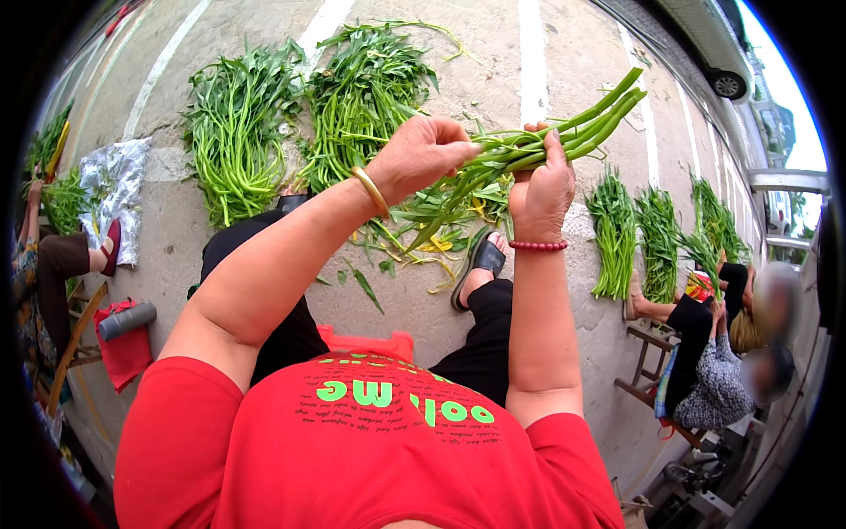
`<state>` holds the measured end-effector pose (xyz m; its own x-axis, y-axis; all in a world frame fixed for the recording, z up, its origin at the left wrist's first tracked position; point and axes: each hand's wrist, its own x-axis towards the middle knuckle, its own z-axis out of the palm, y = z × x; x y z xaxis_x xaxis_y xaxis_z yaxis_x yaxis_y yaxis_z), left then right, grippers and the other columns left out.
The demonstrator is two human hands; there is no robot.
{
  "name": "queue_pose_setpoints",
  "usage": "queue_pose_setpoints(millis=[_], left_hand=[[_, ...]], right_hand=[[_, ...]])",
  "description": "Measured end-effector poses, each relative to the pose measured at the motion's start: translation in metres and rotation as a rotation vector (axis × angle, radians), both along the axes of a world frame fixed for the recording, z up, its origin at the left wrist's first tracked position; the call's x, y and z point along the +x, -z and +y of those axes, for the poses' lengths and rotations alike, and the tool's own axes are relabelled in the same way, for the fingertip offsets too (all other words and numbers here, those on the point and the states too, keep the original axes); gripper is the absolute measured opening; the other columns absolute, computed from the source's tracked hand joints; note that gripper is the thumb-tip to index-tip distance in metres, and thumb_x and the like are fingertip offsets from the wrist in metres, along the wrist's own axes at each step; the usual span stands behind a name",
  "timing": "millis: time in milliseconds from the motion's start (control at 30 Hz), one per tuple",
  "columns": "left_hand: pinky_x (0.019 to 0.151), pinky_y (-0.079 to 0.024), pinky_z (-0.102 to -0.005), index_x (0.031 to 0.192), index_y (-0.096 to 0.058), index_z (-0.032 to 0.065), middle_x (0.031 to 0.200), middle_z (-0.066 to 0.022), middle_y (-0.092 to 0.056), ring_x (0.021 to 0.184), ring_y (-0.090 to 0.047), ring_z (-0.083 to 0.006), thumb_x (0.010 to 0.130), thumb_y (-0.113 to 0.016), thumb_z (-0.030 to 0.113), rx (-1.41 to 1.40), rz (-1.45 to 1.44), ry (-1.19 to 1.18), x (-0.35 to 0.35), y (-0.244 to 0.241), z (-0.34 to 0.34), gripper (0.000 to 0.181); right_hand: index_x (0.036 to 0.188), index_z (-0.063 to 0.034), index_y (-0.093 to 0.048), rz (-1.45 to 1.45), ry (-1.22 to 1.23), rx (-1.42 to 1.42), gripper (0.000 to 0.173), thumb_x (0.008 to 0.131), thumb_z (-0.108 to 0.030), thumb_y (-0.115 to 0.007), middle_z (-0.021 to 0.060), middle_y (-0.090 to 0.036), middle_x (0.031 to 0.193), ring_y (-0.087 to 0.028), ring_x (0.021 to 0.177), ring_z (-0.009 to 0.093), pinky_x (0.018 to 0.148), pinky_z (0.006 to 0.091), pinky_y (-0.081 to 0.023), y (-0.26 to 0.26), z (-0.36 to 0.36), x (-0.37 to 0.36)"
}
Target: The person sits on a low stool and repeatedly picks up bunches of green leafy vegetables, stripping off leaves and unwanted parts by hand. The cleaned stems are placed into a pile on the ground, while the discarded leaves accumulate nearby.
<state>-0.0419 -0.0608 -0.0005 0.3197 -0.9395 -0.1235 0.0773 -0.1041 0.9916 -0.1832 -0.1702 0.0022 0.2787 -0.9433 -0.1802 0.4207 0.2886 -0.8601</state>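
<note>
My right hand [543,188], with a red bead bracelet on its wrist, grips a bunch of water spinach [595,125]. The thick cut stems point up and to the right, and the leaves hang down between my hands. At the bunch's left side, my left hand [426,155] pinches a thin shoot between thumb and fingers; a gold bangle circles that wrist. Below lie loose green and yellowed leaves [439,244] on the concrete, beside my sandalled foot [486,261]. Two big heaps of water spinach, one on the left [241,132] and one nearer the middle [360,86], lie ahead.
Several bundles of greens [611,238] lie on the right, near seated people [710,370]. Another person [56,271] sits at far left by a silvery sheet [115,198] and a red bag [125,347] with a grey bottle [129,321]. A red plastic stool [367,342] shows beneath me.
</note>
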Motion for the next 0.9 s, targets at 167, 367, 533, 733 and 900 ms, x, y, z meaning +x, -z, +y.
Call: queue_pose_setpoints(millis=[167, 367, 533, 733, 900], left_hand=[[0.053, -0.041, -0.0214, 0.076, -0.065, 0.0018, 0.065, 0.0026, -0.059, 0.057, -0.048, -0.0025, 0.085, -0.065, 0.009, -0.136, -0.37, -0.217, -0.005, -0.005, 0.004, 0.011], [0.053, -0.043, -0.0245, 0.08, -0.067, 0.0034, 0.068, -0.0029, -0.057, 0.058, -0.054, -0.0096, 0.077, -0.071, 0.01, -0.195, -0.586, -0.245, -0.016, -0.004, 0.0, 0.008], [0.054, -0.045, -0.0305, 0.074, -0.065, 0.0066, 0.069, -0.0042, -0.058, 0.059, -0.057, -0.0161, 0.073, -0.073, 0.018, -0.103, -0.748, -0.264, -0.014, -0.002, -0.002, 0.015], [0.058, -0.048, -0.0395, 0.074, -0.066, 0.0119, 0.07, -0.0056, -0.056, 0.067, -0.061, -0.0267, 0.075, -0.064, 0.02, -0.1, -0.903, -0.253, -0.016, 0.001, -0.002, 0.008], [0.058, -0.049, -0.0392, 0.075, -0.065, 0.0103, 0.07, -0.0069, -0.058, 0.067, -0.061, -0.027, 0.075, -0.062, 0.015, -0.205, -1.074, -0.27, -0.019, 0.002, -0.003, 0.006]], right_hand=[[0.098, -0.004, -0.059, -0.042, -0.011, 0.011, 0.015, 0.096, -0.016, -0.051, 0.0062, -0.062, 0.091, -0.057, 0.076, 0.016, 0.068, 0.0305, -0.048, -0.006, 0.009, 0.007], [0.095, -0.0029, -0.061, -0.02, -0.113, -0.016, 0.017, 0.096, -0.016, -0.049, 0.0068, -0.062, 0.092, -0.056, 0.081, 0.015, 0.073, 0.0293, -0.048, -0.005, 0.029, 0.011], [0.094, -0.0046, -0.062, 0.03, -0.162, -0.067, 0.017, 0.097, -0.016, -0.05, 0.0038, -0.063, 0.092, -0.055, 0.081, 0.011, 0.074, 0.0261, -0.045, 0.001, 0.037, 0.013], [0.1, -0.0035, -0.06, 0.106, -0.144, -0.131, 0.015, 0.096, -0.015, -0.052, 0.0031, -0.063, 0.09, -0.054, 0.079, 0.01, 0.071, 0.0251, -0.044, 0.005, 0.045, 0.019], [0.098, -0.0025, -0.06, 0.175, -0.115, -0.217, 0.016, 0.096, -0.017, -0.054, 0.0018, -0.062, 0.088, -0.052, 0.077, 0.008, 0.068, 0.0237, -0.043, 0.009, 0.044, 0.02]])
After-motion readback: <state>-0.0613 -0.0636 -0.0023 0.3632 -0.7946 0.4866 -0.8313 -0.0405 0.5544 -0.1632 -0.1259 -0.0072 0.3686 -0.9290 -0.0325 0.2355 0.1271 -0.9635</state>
